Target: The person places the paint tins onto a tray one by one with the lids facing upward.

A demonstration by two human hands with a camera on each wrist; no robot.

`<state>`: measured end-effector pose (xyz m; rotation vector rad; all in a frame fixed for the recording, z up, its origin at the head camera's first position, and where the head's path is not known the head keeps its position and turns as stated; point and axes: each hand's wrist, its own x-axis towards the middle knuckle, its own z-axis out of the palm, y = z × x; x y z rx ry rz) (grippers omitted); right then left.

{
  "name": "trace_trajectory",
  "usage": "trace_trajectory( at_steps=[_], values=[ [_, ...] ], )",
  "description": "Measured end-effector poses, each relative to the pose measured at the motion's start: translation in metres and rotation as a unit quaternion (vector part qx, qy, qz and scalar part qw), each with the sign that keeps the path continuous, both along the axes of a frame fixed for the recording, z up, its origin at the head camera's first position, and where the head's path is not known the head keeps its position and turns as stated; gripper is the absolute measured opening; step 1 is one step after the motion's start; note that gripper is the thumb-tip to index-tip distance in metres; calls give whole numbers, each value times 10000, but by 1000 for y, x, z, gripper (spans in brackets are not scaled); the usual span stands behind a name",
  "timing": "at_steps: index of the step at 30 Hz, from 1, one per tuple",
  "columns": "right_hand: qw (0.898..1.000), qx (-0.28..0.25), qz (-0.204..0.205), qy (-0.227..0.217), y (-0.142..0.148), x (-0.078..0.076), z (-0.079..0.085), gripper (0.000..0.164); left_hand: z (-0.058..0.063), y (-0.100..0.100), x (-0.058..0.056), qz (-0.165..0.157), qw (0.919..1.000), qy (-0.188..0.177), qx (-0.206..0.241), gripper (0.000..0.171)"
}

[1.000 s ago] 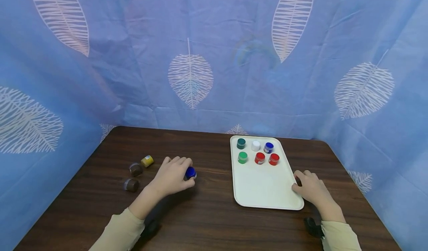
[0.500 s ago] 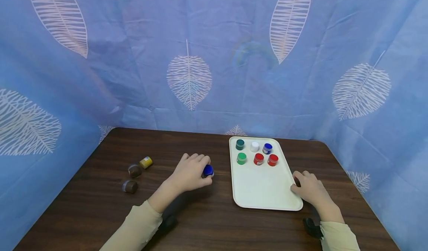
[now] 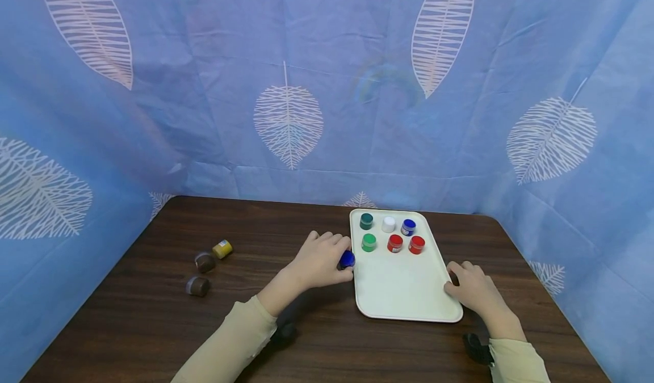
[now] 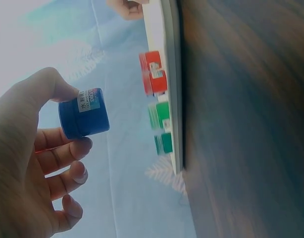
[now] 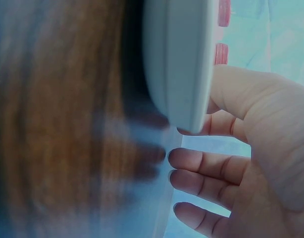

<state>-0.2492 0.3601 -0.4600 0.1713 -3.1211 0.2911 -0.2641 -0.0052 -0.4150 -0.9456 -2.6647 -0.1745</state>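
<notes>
Between the thumb and fingers of my left hand (image 3: 321, 260) is a small blue paint jar (image 3: 346, 260), held at the tray's left edge in the head view. The left wrist view shows its printed label and the jar (image 4: 85, 114) raised above the table. My right hand (image 3: 477, 289) pinches the right rim of the white tray (image 3: 403, 292), thumb over the edge. Standing in the tray's far part are a dark green jar (image 3: 366, 221), a white jar (image 3: 388, 224), another blue jar (image 3: 408, 227), a green jar (image 3: 369, 242) and two red jars (image 3: 395, 243).
On the left of the dark wooden table (image 3: 143, 315) lie a yellow jar (image 3: 222, 249) and two brown jars (image 3: 205, 262), apparently on their sides. A blue curtain with white leaves (image 3: 288, 116) hangs behind the table.
My left hand has carried the blue paint jar rightward across the table to the tray's left edge. The right hand keeps its place on the rim.
</notes>
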Motion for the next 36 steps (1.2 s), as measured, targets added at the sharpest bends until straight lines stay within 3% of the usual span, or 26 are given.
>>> trace_trajectory(
  at_steps=[20, 36],
  values=[
    [10000, 55, -43, -71, 2, -2, -1, 28, 14, 67, -15, -486, 9958, -130, -761, 42],
    [9999, 168, 24, 4, 0, 0, -1, 25, 10, 130, -33, -735, 9853, -378, -1495, 40]
  ],
)
